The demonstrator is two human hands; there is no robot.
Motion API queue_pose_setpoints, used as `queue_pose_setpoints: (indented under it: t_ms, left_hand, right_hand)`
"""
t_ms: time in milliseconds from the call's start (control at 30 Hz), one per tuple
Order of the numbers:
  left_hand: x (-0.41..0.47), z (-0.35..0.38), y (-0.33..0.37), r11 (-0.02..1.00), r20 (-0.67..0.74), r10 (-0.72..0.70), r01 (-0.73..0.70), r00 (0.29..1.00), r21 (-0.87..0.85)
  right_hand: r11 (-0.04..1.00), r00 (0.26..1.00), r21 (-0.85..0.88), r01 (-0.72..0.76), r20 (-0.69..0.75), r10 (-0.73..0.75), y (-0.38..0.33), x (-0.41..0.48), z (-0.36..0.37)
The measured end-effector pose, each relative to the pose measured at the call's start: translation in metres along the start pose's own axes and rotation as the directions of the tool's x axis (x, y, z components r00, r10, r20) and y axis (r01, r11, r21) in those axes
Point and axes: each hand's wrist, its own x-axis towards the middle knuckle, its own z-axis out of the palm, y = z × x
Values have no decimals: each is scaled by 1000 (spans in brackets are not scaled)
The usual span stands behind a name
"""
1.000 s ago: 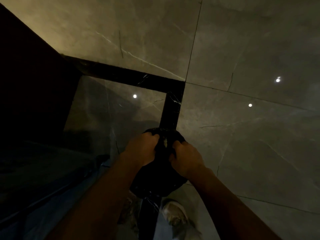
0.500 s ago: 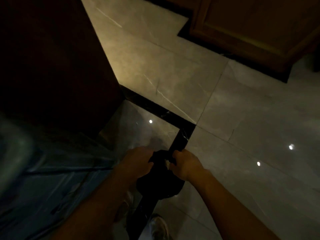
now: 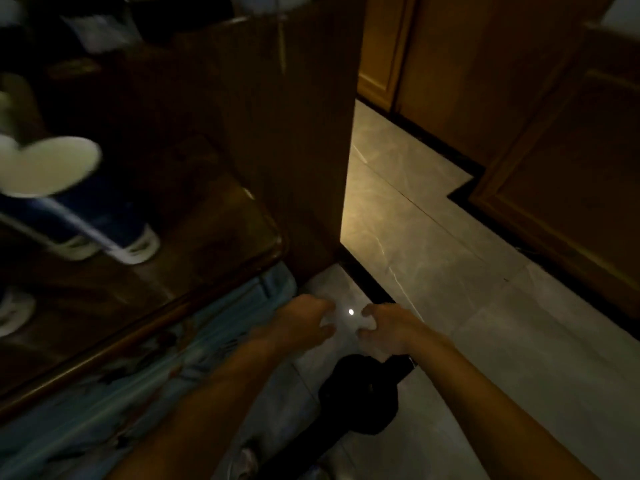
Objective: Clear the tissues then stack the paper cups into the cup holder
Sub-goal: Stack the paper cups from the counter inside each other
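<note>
My left hand [image 3: 304,317] and my right hand [image 3: 388,327] hover side by side over the floor, a small gap between them, fingers curled and apart with nothing in them. Just below them a black bag [image 3: 360,393] lies on the grey tiles. At the far left a blue paper cup [image 3: 69,188] with a white inside stands on the dark wooden table [image 3: 180,271], blurred by motion. Another pale cup-like shape [image 3: 10,310] shows at the left edge. No tissue or cup holder is clear to see.
A tall brown wooden panel [image 3: 294,133] rises beside the table's corner. Wooden doors [image 3: 519,98] line the far right. A blue patterned cloth [image 3: 138,375] hangs below the table edge. Glossy grey floor tiles [image 3: 485,323] spread to the right.
Both hands have let go of the black bag, which now lies lower on the floor. The view has swung up and left, bringing the table and cup into sight.
</note>
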Motion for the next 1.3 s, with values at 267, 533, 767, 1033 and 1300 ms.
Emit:
queue_pose_setpoints:
  t_ms: [267,533,767,1033,1300]
  left_hand:
    - [-111,-87,3,998,-164,-45,36,985,-60]
    - [-213,-119,-40,989,-350,-135,105,927,-101]
    - [-305,-125,-99,978,-424,-206,179,882,-104]
    - [-388,-99,-183,916,-481,-400,323,780,-238]
    - [-402,-43,-238,829,-485,-552,509,678,-233]
  right_hand:
    - [992,991,-30,122,-50,-124,-86,-58,-62]
    - [944,944,-168,285,-122,-307,-179,-94,-70]
    - [875,898,-281,395,-82,-432,-264,-106,-54]
    - [801,798,-255,542,-144,-585,-353,-106,-1]
    - [829,795,-271,489,-254,-551,-395,-77,62]
